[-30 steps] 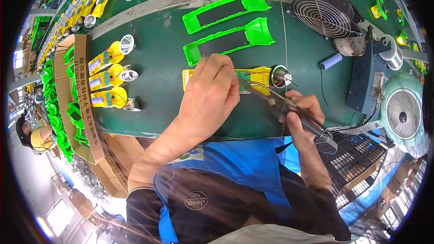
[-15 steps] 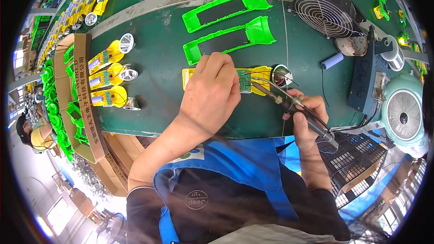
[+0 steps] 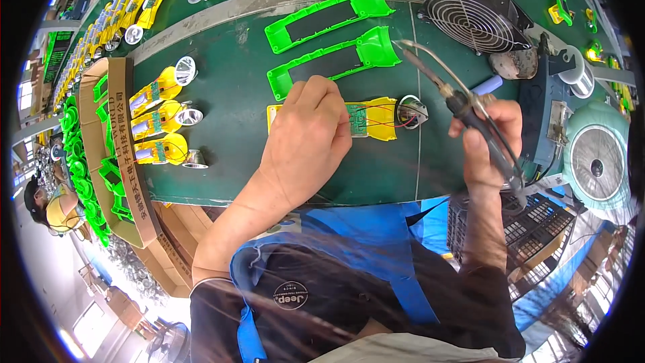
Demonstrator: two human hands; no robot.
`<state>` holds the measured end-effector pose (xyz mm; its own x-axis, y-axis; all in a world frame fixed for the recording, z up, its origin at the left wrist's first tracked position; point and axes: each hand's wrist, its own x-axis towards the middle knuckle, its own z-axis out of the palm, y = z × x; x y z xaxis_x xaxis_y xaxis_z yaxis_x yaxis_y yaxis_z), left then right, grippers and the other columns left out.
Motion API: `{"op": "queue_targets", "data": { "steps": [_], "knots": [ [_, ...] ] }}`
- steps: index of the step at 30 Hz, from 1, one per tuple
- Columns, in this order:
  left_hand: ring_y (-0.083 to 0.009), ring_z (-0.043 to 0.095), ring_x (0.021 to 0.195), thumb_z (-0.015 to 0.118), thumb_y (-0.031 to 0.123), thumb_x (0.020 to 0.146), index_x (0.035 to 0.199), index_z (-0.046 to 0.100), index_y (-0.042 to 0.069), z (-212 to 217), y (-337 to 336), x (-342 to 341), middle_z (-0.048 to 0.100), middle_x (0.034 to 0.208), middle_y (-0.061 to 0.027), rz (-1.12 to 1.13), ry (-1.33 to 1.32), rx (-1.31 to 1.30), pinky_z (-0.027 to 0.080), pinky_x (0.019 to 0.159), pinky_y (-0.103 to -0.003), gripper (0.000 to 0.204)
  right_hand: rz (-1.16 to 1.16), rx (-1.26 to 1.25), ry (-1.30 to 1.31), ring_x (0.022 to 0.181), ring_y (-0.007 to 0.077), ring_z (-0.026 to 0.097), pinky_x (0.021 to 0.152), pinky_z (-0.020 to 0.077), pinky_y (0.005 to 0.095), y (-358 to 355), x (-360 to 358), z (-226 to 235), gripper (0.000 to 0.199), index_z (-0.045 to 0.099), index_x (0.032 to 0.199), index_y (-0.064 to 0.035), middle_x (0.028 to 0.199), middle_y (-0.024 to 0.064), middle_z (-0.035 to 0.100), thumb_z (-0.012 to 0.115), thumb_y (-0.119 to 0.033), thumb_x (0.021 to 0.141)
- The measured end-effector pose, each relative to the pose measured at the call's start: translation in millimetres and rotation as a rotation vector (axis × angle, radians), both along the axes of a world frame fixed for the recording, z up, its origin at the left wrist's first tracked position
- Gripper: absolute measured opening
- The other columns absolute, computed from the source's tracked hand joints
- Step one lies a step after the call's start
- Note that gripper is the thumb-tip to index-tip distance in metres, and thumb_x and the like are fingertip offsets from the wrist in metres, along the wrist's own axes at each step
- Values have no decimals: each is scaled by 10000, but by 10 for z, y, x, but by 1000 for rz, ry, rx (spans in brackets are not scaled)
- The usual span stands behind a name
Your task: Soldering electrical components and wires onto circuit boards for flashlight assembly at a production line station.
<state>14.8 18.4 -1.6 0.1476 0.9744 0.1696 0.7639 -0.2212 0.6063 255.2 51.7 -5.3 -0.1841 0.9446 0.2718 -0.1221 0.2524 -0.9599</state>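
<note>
Nearest the body, the left hand [image 3: 306,138] lies palm down on the green counter [image 3: 235,175], its fingers pressed on the yellow torch half [image 3: 376,119], which lies with its long axis running left to right and its open head, with a small silver reflector [image 3: 411,111] on red wires, pointing to the right. The right hand [image 3: 487,144] is closed around the dark handle of a soldering iron [image 3: 443,87], whose tip is lifted up and away from the green circuit board [image 3: 357,119] set in the shell; the board sits just left of and below that tip, so the left hand is the nearer one to it. Whether the tip carries solder I cannot tell at this size. Beyond lie two green shell halves [image 3: 329,40], and a round fan [image 3: 474,13] behind them. At far left stands a brown cardboard box [image 3: 124,154] with printed lettering down its side, yellow assembled torches [image 3: 158,124] beside it.
</note>
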Motion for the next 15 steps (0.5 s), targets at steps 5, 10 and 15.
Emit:
{"op": "queue_targets", "data": {
  "steps": [5, 10, 15],
  "knots": [
    [-312, 559, 858, 663, -49, 670, 773, 524, 31, 70, -49, -35, 551, 941, -104, -8, 25, 5, 477, 721, -389, 190, 57, -83, -101, 788, 124, 627, 719, 517, 252, 195, -176, 86, 276, 501, 1056, -3, 882, 87, 644, 681, -66, 856],
    [-297, 555, 879, 693, -13, 676, 871, 579, 55, 220, 4, -330, 573, 971, -98, -148, -13, 81, 469, 749, -388, 235, 109, 3, -91, 825, 161, 648, 751, 532, 282, 230, -231, 108, 262, 483, 1064, 0, 917, 117, 650, 656, -39, 871],
    [-255, 524, 816, 708, 64, 701, 891, 590, 104, 177, 225, 45, 587, 876, -27, -392, 123, 68, 427, 725, -382, 227, 147, 154, -53, 912, 181, 676, 772, 547, 290, 549, -640, -153, 302, 490, 1080, -13, 939, 108, 646, 666, 18, 837]
  ]
}}
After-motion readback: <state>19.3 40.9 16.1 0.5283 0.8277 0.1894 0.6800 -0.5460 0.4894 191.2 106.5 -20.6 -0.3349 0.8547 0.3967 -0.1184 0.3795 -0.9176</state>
